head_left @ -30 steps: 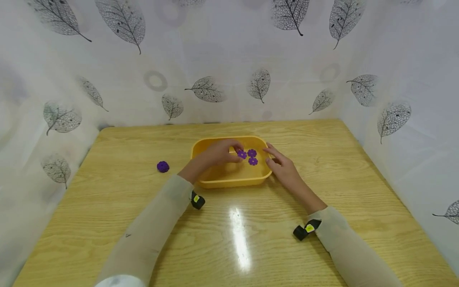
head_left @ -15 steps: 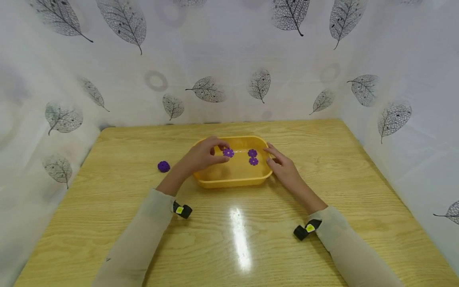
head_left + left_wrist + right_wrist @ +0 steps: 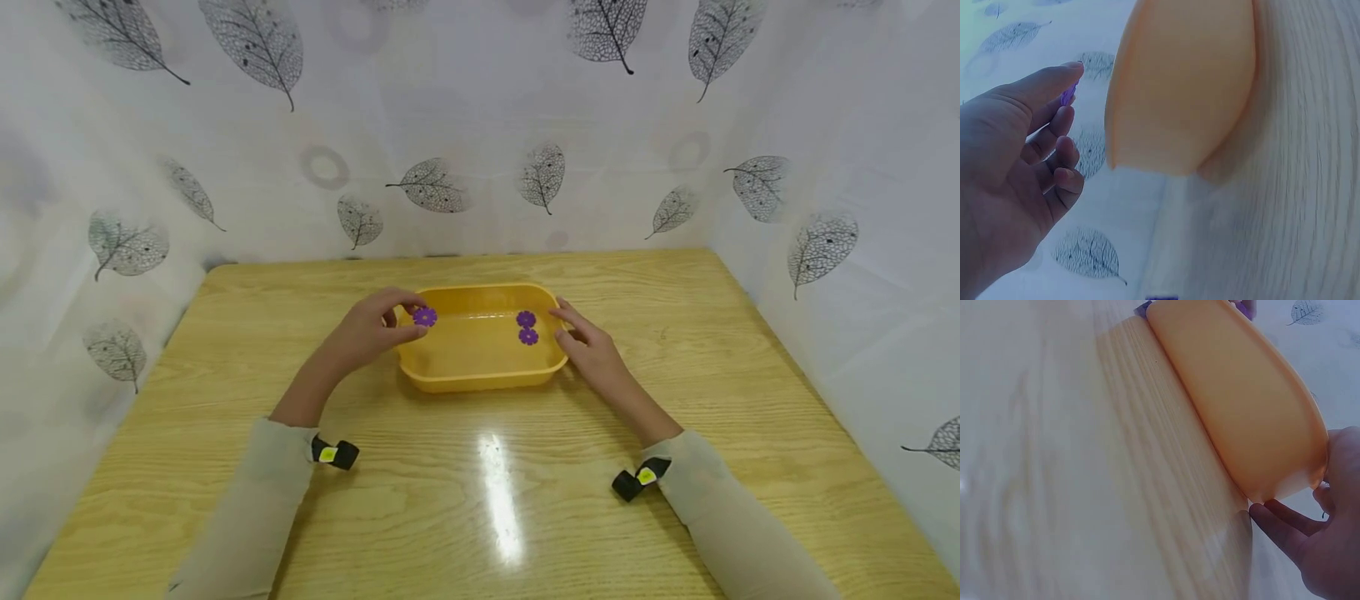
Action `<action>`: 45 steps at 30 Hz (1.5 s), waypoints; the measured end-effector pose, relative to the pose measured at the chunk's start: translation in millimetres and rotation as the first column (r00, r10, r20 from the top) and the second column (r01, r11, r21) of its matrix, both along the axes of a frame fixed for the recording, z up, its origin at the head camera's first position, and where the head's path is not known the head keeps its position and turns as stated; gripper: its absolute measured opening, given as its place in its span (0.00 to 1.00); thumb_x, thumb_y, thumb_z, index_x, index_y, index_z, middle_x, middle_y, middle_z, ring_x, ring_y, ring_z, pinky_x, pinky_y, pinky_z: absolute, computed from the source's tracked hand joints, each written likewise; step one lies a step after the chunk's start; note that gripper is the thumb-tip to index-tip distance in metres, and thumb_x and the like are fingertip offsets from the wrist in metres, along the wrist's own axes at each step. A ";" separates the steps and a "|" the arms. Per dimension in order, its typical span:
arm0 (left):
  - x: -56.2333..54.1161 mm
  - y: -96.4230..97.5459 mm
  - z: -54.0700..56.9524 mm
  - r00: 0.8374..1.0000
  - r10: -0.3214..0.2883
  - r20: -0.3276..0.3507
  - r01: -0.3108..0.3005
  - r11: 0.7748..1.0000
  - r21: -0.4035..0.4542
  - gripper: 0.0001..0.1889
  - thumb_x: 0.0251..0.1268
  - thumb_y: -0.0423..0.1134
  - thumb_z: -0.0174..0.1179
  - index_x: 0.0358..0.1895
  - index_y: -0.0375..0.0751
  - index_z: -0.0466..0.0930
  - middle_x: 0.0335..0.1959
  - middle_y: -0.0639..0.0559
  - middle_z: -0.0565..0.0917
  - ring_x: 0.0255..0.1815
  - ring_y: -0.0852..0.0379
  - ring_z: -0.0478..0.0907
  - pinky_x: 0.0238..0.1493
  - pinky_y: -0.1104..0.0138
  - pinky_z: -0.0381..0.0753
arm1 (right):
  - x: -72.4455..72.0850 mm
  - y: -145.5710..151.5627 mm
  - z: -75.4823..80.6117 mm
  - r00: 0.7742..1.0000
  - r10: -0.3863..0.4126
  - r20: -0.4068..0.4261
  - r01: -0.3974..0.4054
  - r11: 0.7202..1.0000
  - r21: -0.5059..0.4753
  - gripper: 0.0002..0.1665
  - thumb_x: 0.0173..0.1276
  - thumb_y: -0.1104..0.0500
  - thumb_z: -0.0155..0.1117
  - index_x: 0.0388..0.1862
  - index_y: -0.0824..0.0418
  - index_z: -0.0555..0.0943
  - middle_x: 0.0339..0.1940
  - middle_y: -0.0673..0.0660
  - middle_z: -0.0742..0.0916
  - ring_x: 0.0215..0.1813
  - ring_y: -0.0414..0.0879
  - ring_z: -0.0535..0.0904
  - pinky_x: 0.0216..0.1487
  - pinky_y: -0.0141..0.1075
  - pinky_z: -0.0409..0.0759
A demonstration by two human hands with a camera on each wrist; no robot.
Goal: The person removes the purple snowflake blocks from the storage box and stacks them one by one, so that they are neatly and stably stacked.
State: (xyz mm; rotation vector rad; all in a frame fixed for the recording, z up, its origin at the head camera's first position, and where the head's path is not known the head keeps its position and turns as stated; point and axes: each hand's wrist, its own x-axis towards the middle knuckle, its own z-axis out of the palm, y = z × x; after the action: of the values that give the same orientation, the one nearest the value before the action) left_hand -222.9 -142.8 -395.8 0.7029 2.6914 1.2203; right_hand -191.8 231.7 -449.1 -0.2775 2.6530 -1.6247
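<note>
My left hand (image 3: 371, 327) pinches a purple flower-shaped disc (image 3: 424, 317) between thumb and fingertips. It is above the left end of a yellow plastic basin (image 3: 480, 383). In the left wrist view the disc (image 3: 1069, 95) shows edge-on, apart from the basin wall (image 3: 1179, 94). At the other end my right hand (image 3: 600, 357) holds the basin's rim; the right wrist view shows its fingers (image 3: 1279, 528) touching the end wall (image 3: 1241, 406). Two more purple flower discs (image 3: 527, 319) lie inside the basin near that end.
The wooden table (image 3: 570, 500) carries the basin. Behind it and along both sides hangs a white curtain (image 3: 480, 125) with leaf prints. In the right wrist view something purple (image 3: 1142, 309) shows past the basin's far end; in the head view my left hand covers the small purple pile.
My left hand has moved left from the basin's middle to its left end, carrying the purple disc. It now covers the purple pile on the table. My right hand stays at the rim.
</note>
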 end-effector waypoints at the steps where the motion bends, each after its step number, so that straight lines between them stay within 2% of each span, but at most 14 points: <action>1: 0.0 -5.4 -0.6 1.000 0.010 -0.004 -0.010 1.000 -0.003 0.19 0.68 0.51 0.66 0.58 0.52 0.80 0.52 0.52 0.79 0.38 0.51 0.72 0.37 0.60 0.75 | -0.2 -0.3 0.0 1.000 0.001 0.000 -0.001 1.000 -0.004 0.26 0.80 0.52 0.53 0.74 0.52 0.72 0.81 0.41 0.62 0.66 0.54 0.77 0.65 0.46 0.75; 8: 2.6 -42.1 -4.3 0.995 0.100 0.025 -0.098 0.993 -0.064 0.21 0.70 0.54 0.63 0.61 0.51 0.79 0.55 0.49 0.79 0.40 0.50 0.71 0.36 0.61 0.77 | -2.0 -0.4 -0.4 1.000 0.006 0.008 -0.006 1.000 -0.015 0.26 0.81 0.53 0.52 0.75 0.52 0.71 0.82 0.42 0.61 0.74 0.54 0.70 0.71 0.53 0.69; 12: 5.8 -60.8 -8.0 0.987 0.148 0.055 -0.143 0.986 -0.087 0.23 0.70 0.55 0.63 0.63 0.50 0.77 0.56 0.48 0.78 0.39 0.49 0.72 0.33 0.61 0.79 | -1.8 -0.4 -0.7 1.000 0.006 0.003 -0.006 1.000 -0.008 0.26 0.81 0.54 0.51 0.75 0.53 0.71 0.82 0.42 0.61 0.75 0.54 0.69 0.71 0.53 0.69; 17: 8.3 -82.6 -16.3 0.977 0.204 0.063 -0.193 0.971 -0.144 0.27 0.70 0.58 0.61 0.65 0.49 0.75 0.58 0.47 0.77 0.40 0.50 0.71 0.34 0.62 0.76 | -0.2 0.2 -0.4 1.000 0.006 0.003 -0.006 1.000 -0.007 0.26 0.81 0.53 0.52 0.75 0.53 0.71 0.82 0.41 0.61 0.74 0.54 0.69 0.70 0.52 0.70; 22: 10.9 -98.0 -18.1 0.967 0.237 0.089 -0.222 0.962 -0.158 0.31 0.71 0.59 0.59 0.69 0.46 0.73 0.62 0.45 0.75 0.42 0.49 0.71 0.33 0.61 0.75 | 0.6 0.0 1.1 1.000 0.009 0.006 -0.009 1.000 -0.009 0.27 0.80 0.52 0.52 0.75 0.53 0.70 0.82 0.41 0.61 0.75 0.54 0.69 0.70 0.52 0.70; 30: 10.5 -111.9 -23.3 0.962 0.247 0.117 -0.225 0.959 -0.174 0.29 0.72 0.56 0.60 0.69 0.43 0.73 0.63 0.42 0.74 0.44 0.48 0.70 0.36 0.61 0.75 | 0.9 -1.3 2.0 1.000 0.004 0.018 -0.004 1.000 -0.014 0.26 0.80 0.52 0.52 0.75 0.52 0.71 0.81 0.39 0.62 0.75 0.53 0.69 0.71 0.52 0.70; 39: 5.8 -117.8 -32.7 0.962 0.226 0.155 -0.194 0.961 -0.197 0.29 0.72 0.54 0.60 0.68 0.41 0.73 0.62 0.39 0.73 0.49 0.45 0.72 0.40 0.61 0.75 | -0.5 0.0 1.3 1.000 0.002 0.018 -0.002 1.000 -0.004 0.26 0.80 0.53 0.52 0.75 0.51 0.71 0.81 0.41 0.62 0.68 0.55 0.75 0.67 0.51 0.73; 45: 5.2 -117.6 -36.4 0.963 0.203 0.176 -0.170 0.968 -0.184 0.27 0.73 0.52 0.60 0.67 0.38 0.73 0.61 0.38 0.73 0.48 0.44 0.72 0.39 0.61 0.76 | -0.4 -0.2 1.4 1.000 0.003 0.018 -0.003 1.000 -0.006 0.26 0.80 0.53 0.52 0.75 0.51 0.71 0.82 0.41 0.62 0.70 0.55 0.74 0.68 0.51 0.72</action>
State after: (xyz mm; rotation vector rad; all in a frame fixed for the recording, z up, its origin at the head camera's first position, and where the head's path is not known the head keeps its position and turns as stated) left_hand -217.8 -260.4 -432.2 0.2960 2.7019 1.0212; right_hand -192.2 231.5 -447.8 -0.2662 2.6340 -1.6265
